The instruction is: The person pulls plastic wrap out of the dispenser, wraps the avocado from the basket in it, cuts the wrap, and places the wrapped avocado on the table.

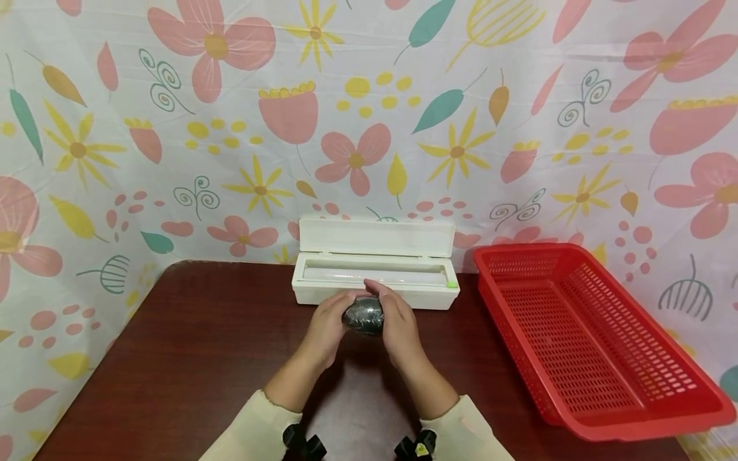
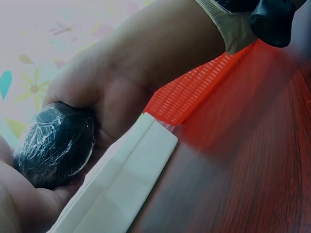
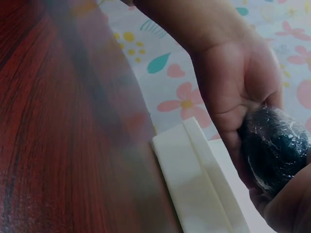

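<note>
Both hands hold a dark, rounded, fist-sized bundle wrapped in clear cling film [image 1: 364,315] above the table. My left hand [image 1: 327,330] grips its left side, thumb on top. From the other side my right hand [image 1: 401,328] curls round it. Creases and shine of the film [image 2: 56,143] show in the left wrist view, over a nearly black surface. In the right wrist view the bundle [image 3: 274,145] sits between the two palms. Its underside is hidden by the fingers. Just behind the hands stands a white cling film box [image 1: 375,296], lid raised, a roll inside.
A red perforated plastic basket [image 1: 562,346] stands at the right of the dark wooden table [image 1: 190,346]. A green cutter slide [image 1: 452,284] sits at the box's right end. Flower-patterned cloth [image 1: 357,96] hangs behind the table.
</note>
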Available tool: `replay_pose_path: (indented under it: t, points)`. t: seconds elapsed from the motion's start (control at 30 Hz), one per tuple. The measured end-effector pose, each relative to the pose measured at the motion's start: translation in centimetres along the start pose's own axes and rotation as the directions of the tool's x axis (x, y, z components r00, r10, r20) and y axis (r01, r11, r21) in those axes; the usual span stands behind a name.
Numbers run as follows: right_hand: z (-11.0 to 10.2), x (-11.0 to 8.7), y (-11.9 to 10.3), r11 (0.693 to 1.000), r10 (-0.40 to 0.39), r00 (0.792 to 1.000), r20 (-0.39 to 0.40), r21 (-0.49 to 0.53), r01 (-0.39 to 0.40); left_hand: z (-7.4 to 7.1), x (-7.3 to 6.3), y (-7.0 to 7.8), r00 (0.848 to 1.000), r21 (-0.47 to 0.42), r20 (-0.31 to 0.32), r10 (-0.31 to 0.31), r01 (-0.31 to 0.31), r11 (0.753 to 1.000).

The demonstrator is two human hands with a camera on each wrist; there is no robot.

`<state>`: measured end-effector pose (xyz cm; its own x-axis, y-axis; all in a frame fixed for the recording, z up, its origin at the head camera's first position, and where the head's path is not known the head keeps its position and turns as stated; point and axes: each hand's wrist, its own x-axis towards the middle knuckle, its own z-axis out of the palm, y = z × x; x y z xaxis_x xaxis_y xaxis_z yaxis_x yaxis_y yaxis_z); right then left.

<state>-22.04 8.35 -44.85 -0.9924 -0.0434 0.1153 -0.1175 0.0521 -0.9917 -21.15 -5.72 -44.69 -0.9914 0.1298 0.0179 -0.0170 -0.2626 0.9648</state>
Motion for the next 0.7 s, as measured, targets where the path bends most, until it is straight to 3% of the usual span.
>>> replay_pose_path:
  t: [0.23, 0.37, 0.53, 0.7]
  points:
    - [0.3, -0.3, 0.0, 0.997, 0.015, 0.99, -0.139, -0.072, -0.025, 0.0, 0.2, -0.4, 1.0, 0.005, -0.019, 0.005, -0.005, 1.0]
    - [0.6, -0.4, -0.1, 0.997, -0.019, 0.983, -0.185, -0.079, 0.004, 0.0, 0.3, -0.5, 0.996, 0.044, -0.083, 0.006, -0.003, 0.999]
    - [0.7, -0.7, 0.1, 0.993, -0.08, 0.99, -0.117, -0.094, 0.069, -0.1, 0.4, -0.4, 0.985, 0.028, -0.171, -0.01, 0.015, 0.999]
    - [1.0, -1.2, 0.3, 0.987, -0.1, 0.995, -0.029, -0.127, 0.096, -0.2, 0.4, -0.3, 0.976, -0.023, -0.21, -0.047, 0.043, 0.999]
